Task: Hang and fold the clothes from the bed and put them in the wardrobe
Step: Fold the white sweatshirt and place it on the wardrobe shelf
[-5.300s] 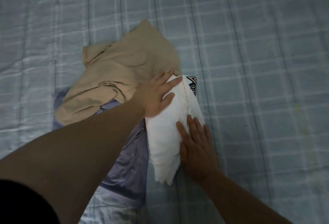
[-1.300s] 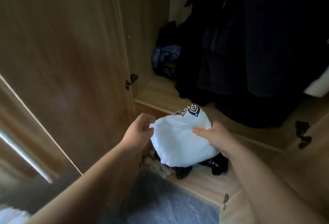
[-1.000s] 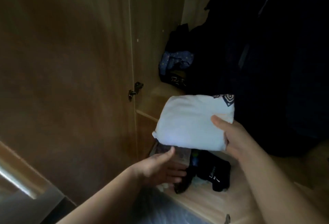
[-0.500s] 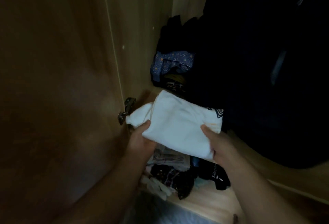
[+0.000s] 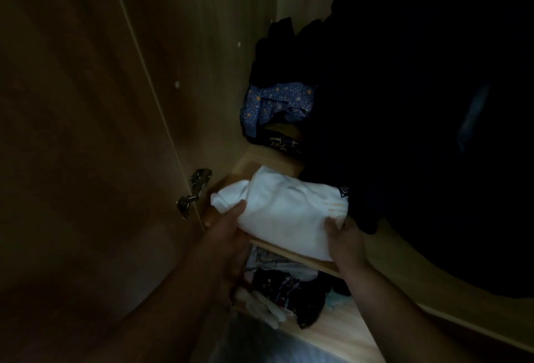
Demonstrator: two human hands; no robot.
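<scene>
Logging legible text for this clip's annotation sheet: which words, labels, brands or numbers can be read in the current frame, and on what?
None can be read.
Folded white garment, held by the left hand and right hand: faint orange lettering near its right edge, too blurred to read.
The same garment: a dark printed emblem at its corner, a pattern, no letters.
Dark patterned garment on the wooden wardrobe shelf: pale marks, too dim to read.

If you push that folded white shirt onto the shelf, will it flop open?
Probably somewhat: the folded white shirt looks soft, and a loose flap already sticks out by the left hand. It likely slides easily on the smooth wooden shelf. Both hands, including the right hand, grip its ends, suggesting it sags.
</scene>
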